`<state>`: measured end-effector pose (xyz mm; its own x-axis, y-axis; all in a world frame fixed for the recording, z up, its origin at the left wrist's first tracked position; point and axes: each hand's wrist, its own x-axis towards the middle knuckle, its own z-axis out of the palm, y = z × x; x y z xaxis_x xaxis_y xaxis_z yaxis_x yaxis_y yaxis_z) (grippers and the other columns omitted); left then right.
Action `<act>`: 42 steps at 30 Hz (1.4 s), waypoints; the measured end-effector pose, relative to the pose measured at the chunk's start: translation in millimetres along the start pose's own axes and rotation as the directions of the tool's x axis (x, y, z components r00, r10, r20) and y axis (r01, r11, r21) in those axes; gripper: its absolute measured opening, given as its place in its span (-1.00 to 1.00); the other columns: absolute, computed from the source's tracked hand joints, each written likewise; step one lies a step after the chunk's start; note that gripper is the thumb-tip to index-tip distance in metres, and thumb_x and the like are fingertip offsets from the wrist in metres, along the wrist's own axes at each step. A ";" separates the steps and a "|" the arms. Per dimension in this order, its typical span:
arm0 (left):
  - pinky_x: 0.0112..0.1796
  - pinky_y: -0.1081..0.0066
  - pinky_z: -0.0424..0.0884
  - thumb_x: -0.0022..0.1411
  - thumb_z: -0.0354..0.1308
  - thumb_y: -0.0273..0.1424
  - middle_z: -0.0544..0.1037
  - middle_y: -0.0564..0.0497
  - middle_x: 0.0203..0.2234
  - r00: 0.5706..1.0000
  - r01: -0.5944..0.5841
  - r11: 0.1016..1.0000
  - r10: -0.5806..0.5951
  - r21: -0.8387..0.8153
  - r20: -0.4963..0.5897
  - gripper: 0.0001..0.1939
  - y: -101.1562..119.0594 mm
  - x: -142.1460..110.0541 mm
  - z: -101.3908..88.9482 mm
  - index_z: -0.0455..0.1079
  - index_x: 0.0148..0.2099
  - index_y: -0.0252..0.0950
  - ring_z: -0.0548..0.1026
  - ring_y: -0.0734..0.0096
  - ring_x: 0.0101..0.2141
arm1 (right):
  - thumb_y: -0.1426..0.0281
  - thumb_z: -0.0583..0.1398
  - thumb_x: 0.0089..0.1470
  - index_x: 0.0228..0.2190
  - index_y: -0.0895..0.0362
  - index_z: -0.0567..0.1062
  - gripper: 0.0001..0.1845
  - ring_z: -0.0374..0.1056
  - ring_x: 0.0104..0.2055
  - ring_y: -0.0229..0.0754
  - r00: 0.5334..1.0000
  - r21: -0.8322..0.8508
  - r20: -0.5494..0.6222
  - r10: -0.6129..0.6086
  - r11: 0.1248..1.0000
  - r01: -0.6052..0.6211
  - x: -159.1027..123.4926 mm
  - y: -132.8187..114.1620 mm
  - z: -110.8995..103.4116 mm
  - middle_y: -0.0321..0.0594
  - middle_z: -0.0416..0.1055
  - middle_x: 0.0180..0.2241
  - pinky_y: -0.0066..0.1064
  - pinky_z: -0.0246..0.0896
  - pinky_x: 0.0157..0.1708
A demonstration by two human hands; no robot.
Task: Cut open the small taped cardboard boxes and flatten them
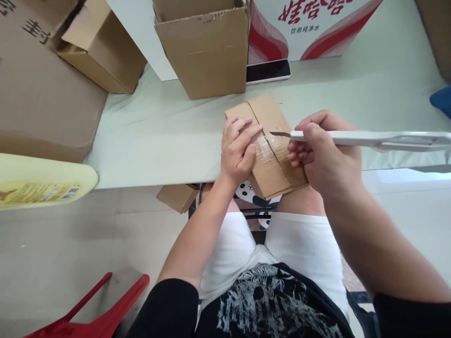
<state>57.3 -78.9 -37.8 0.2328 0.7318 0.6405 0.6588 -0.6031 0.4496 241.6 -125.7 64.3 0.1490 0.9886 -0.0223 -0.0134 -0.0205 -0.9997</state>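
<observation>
A small flat cardboard box (268,162) lies tilted at the front edge of the table, its near end jutting out over my knees. A dark seam runs along its top, with clear tape across the middle. My left hand (238,149) grips the box's left side, fingers laid over the top and the index fingertip near the seam. In my right hand (327,152) is a knife with a long white handle (373,139). Its short dark blade points left, just above the tape by the seam; I cannot tell whether it touches. My lower right fingers are curled near the box's right edge.
Behind stand an open cardboard box (214,56), a red-and-white carton (306,33) and a phone (268,71). Larger boxes (42,94) and a pale yellow bottle (45,180) are at left. A red stool or chair (102,310) stands on the floor. Something blue (442,101) is far right.
</observation>
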 end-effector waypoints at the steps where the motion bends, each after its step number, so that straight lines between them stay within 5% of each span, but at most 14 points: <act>1: 0.39 -0.11 0.20 0.54 -0.40 0.02 0.49 -0.13 0.18 1.000 0.003 1.000 -0.003 0.001 0.000 -0.32 0.5 0.2 -0.3 0.48 0.20 -0.11 0.37 0.06 0.31 | 0.08 0.33 0.15 -0.39 -0.01 0.43 -0.70 0.30 -0.65 -0.29 0.999 0.002 0.032 0.022 1.000 -0.022 -0.4 -1.2 -0.5 -0.38 0.44 -0.59 -0.42 0.23 -0.68; 4: 0.39 -0.10 0.21 0.54 -0.40 0.02 0.49 -0.14 0.17 1.000 0.008 1.000 -0.008 0.000 -0.004 -0.32 2.1 0.5 -1.2 0.48 0.19 -0.13 0.38 0.06 0.30 | -0.09 0.29 0.14 -0.28 -0.01 0.44 -0.58 0.26 -0.68 -0.30 0.993 -0.011 0.101 0.057 0.998 -0.056 -1.8 -2.9 -2.6 -0.41 0.42 -0.61 -0.43 0.15 -0.72; 6: 0.40 -0.10 0.19 0.54 -0.37 0.01 0.49 -0.14 0.17 1.000 0.004 1.000 -0.004 -0.020 -0.017 -0.34 2.8 0.6 -1.4 0.48 0.19 -0.14 0.37 0.05 0.30 | 0.03 0.31 0.13 -0.26 0.00 0.47 -0.67 0.29 -0.66 -0.29 0.997 -0.075 0.070 0.038 0.997 -0.033 -2.7 -2.5 -3.3 -0.39 0.45 -0.58 -0.42 0.17 -0.69; 9: 0.39 -0.10 0.19 0.54 -0.35 0.02 0.50 -0.15 0.17 1.000 0.006 0.999 -0.007 -0.042 -0.023 -0.35 3.2 0.7 -1.4 0.47 0.19 -0.15 0.37 0.03 0.30 | 0.30 0.33 0.03 -0.30 0.01 0.55 -0.86 0.41 -0.52 -0.23 0.995 -0.285 0.054 -0.084 0.954 0.096 -4.0 -0.5 -2.5 -0.33 0.54 -0.47 -0.33 0.34 -0.51; 13: 0.39 -0.09 0.17 0.53 -0.38 0.03 0.49 -0.16 0.17 1.000 0.021 0.999 -0.021 -0.038 0.000 -0.32 3.1 0.4 -1.2 0.47 0.19 -0.15 0.37 0.02 0.30 | 0.31 0.30 0.07 -0.33 -0.01 0.60 -0.92 0.50 -0.36 -0.13 0.957 -0.453 0.145 -0.252 0.843 0.290 -4.8 5.1 -1.0 -0.25 0.57 -0.34 -0.17 0.47 -0.25; 17: 0.41 -0.07 0.14 0.54 -0.31 0.01 0.50 -0.16 0.18 0.999 0.015 0.994 -0.018 -0.105 -0.032 -0.37 2.9 -0.8 -0.2 0.48 0.18 -0.17 0.36 0.00 0.30 | 0.19 0.19 0.25 -0.25 -0.04 0.56 -0.82 0.49 -0.35 -0.13 0.953 -0.433 0.101 -0.284 0.850 0.299 -5.4 12.0 -2.7 -0.19 0.55 -0.26 -0.16 0.49 -0.26; 21: 0.39 -0.06 0.17 0.55 -0.28 -0.01 0.51 -0.15 0.16 0.998 -0.007 0.995 0.001 -0.102 -0.060 -0.39 2.4 -1.4 1.1 0.50 0.17 -0.19 0.37 0.02 0.29 | 0.25 0.28 0.14 -0.27 -0.01 0.50 -0.87 0.44 -0.36 -0.18 0.948 -0.480 0.052 -0.313 0.825 0.299 -7.1 14.1 -4.1 -0.24 0.52 -0.32 -0.29 0.44 -0.36; 29: 0.40 -0.06 0.17 0.54 -0.34 0.02 0.51 -0.14 0.16 0.999 0.017 0.998 -0.019 -0.068 -0.033 -0.33 3.3 -1.0 0.5 0.51 0.16 -0.19 0.38 0.05 0.29 | 0.36 0.30 0.04 -0.40 0.03 0.47 -0.92 0.46 -0.34 -0.16 0.901 -0.513 0.161 -0.402 0.746 0.424 -6.4 9.6 -4.3 -0.25 0.52 -0.35 -0.26 0.41 -0.29; 34: 0.39 0.00 0.20 0.54 -0.24 -0.02 0.52 -0.13 0.12 0.994 -0.009 0.992 -0.005 -0.126 -0.112 -0.41 4.6 -1.3 2.8 0.53 0.11 -0.21 0.39 0.07 0.26 | 0.40 0.27 0.10 -0.37 0.03 0.51 -0.98 0.48 -0.33 -0.18 0.892 -0.523 0.235 -0.387 0.723 0.451 -7.1 9.4 1.7 -0.24 0.59 -0.31 -0.31 0.39 -0.30; 42: 0.41 0.00 0.14 0.53 -0.25 -0.05 0.51 -0.12 0.11 0.996 0.009 0.993 -0.020 -0.119 -0.087 -0.42 4.8 -2.5 2.5 0.52 0.13 -0.20 0.36 0.06 0.28 | 0.43 0.23 0.01 -0.42 0.05 0.46 -0.97 0.45 -0.38 -0.20 0.908 -0.537 0.197 -0.369 0.734 0.415 -6.9 6.3 5.6 -0.24 0.56 -0.34 -0.31 0.37 -0.33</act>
<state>61.7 -82.8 -38.8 0.1566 0.7133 0.6831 0.5711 -0.6297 0.5267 235.0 -131.8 58.2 -0.0546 0.9350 0.3503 0.5833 0.3146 -0.7488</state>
